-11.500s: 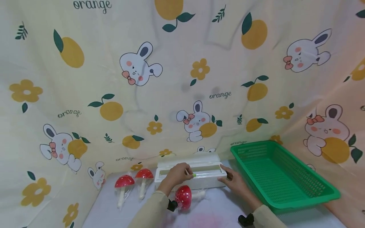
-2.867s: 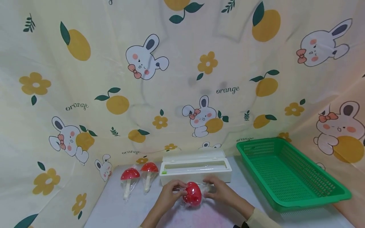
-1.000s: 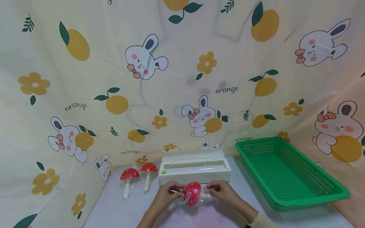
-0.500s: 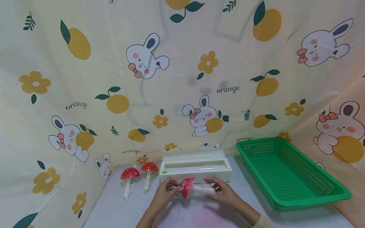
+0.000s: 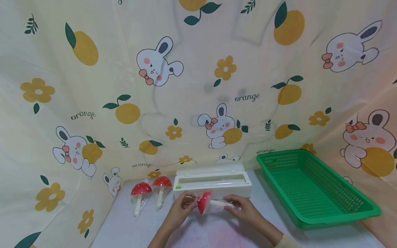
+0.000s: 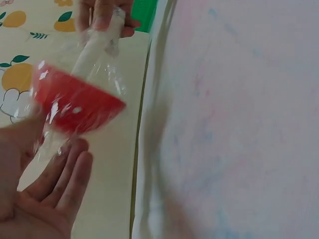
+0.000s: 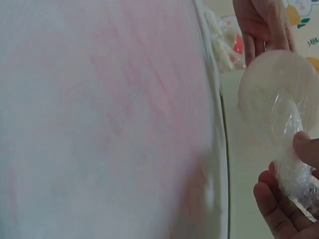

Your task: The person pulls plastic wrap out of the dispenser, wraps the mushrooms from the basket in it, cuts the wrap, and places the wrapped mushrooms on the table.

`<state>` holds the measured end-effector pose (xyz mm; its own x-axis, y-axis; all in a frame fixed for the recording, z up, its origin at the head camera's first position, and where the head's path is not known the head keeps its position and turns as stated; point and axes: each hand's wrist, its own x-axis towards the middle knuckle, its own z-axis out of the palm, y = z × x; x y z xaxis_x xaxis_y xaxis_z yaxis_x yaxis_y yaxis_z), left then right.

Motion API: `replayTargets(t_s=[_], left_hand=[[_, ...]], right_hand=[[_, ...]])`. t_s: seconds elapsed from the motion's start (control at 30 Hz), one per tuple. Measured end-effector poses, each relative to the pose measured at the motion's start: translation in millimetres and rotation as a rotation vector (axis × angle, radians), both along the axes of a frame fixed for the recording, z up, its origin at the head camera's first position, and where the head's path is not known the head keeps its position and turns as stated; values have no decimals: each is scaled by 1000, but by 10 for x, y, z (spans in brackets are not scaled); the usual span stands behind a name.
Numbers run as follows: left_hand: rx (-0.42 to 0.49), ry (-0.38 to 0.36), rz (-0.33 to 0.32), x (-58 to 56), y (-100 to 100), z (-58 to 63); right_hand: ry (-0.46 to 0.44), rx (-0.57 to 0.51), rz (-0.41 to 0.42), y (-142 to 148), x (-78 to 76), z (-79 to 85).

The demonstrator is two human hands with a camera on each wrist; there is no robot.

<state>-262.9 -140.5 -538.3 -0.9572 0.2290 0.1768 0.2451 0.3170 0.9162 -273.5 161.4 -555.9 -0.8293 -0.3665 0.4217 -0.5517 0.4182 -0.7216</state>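
Note:
A toy mushroom (image 5: pixel 204 203) in clear plastic film is held above the table between both hands, its red cap to the left and white stem to the right. My left hand (image 5: pixel 180 210) pinches the film at the top of the cap; in the left wrist view, its thumb and fingertips (image 6: pixel 77 147) meet there. My right hand (image 5: pixel 245 209) grips the stem's end, where the right wrist view shows film bunched under the thumb (image 7: pixel 305 149). Behind the hands stands a white cling film dispenser (image 5: pixel 214 191), lid raised, with a green slide cutter (image 5: pixel 178 187) at its left end.
Two more film-wrapped toy mushrooms, one on the left (image 5: pixel 141 189) and one beside it (image 5: pixel 162 182), lie left of the dispenser. A green plastic basket (image 5: pixel 333 222) stands at the right. A patterned cloth (image 5: pixel 186 69) hangs behind the white table (image 5: pixel 118 227).
Earlier the mushroom lay on the table while the left hand was at the cutter, which now sits at the left end. Since then both hands have taken the mushroom and turned its cap leftward.

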Motion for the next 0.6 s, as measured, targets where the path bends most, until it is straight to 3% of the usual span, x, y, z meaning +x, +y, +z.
replayTargets(t_s=[0.17, 0.4, 0.6], left_hand=[[17, 3, 36, -15, 21, 4], [165, -77, -76, -52, -21, -34], [177, -133, -92, -46, -54, -48]], right_hand=[[-42, -15, 29, -15, 1, -5], [-29, -25, 63, -5, -15, -31], [-27, -39, 69, 12, -12, -38]])
